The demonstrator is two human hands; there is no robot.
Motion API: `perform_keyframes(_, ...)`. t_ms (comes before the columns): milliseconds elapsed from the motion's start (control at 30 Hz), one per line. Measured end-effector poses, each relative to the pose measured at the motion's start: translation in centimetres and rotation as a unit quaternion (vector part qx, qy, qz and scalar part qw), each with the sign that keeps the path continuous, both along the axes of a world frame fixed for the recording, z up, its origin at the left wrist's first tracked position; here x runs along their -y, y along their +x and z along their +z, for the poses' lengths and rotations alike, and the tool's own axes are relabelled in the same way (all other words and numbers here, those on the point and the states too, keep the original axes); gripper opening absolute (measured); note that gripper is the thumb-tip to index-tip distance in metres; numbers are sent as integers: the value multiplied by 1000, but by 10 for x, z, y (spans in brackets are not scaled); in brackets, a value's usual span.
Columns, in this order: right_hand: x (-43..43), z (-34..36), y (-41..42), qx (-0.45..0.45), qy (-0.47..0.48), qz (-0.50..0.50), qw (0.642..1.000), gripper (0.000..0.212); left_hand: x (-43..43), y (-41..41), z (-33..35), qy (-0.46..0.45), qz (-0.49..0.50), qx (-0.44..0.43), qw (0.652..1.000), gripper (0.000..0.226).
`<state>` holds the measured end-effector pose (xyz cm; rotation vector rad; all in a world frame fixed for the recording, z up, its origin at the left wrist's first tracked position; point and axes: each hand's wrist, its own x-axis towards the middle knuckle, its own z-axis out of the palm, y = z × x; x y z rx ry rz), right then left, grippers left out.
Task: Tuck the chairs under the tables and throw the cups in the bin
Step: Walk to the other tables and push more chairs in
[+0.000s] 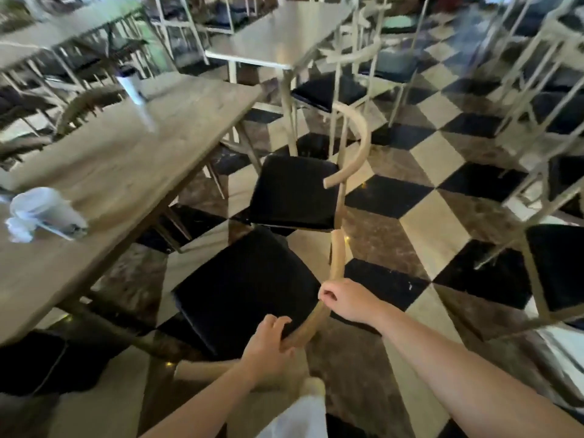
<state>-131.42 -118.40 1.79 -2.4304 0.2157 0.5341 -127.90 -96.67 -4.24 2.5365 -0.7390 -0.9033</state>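
A chair with a black seat [243, 289] and a curved wooden backrest stands just off the long wooden table [126, 172], its seat partly out from under the edge. My left hand [268, 346] grips the lower end of the backrest rail. My right hand [344, 300] holds the same rail higher up. A second black-seated chair [294, 191] stands beyond it, pulled out from the table. A white cup with a lid [47, 213] lies tipped near the table's left edge beside crumpled paper. Another white cup [131, 85] stands at the table's far side, blurred.
The floor is black, white and brown checkered tile [426, 222]. A pale square table [278, 36] with metal-framed chairs stands behind. More chairs [553, 267] crowd the right side. Another table row fills the top left. The whole view is motion-blurred.
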Motion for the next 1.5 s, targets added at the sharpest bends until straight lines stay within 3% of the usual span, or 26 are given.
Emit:
perform_keyframes(100,-2,-3,39,-49,-63,177,981,29,-9,12,-17,99,-46,-80,991,62)
perform_keyframes(167,3,-11,57,-134,-131,295,937,45,-10,16,-25,131,-57,-122,982,59)
perform_keyframes(233,10,-20,71,-178,-175,367,896,57,-9,21,-27,138,-40,-134,980,55)
perform_keyframes(300,16,-30,80,-183,-197,406,874,55,-9,20,-27,141,-22,-155,978,51)
perform_keyframes(400,32,-41,93,-139,-221,433,863,43,-6,19,-26,136,3,-150,979,48)
perform_keyframes(500,43,-53,97,-134,-174,433,874,31,-2,14,-26,170,16,-148,974,42)
perform_keyframes(633,48,-60,114,-139,-140,476,857,30,6,9,-23,199,60,-69,976,35)
perform_keyframes(800,54,-67,117,-83,-138,525,836,26,20,-4,-17,277,91,12,956,43)
perform_keyframes(1000,71,-85,106,71,-170,543,819,24,27,-8,-11,265,129,-13,956,34)
perform_keyframes(1133,73,-89,109,127,-165,540,816,14,27,-6,-9,271,133,-17,953,36)
perform_keyframes(1500,47,-69,162,147,-198,515,821,20,4,44,1,260,164,4,951,38)
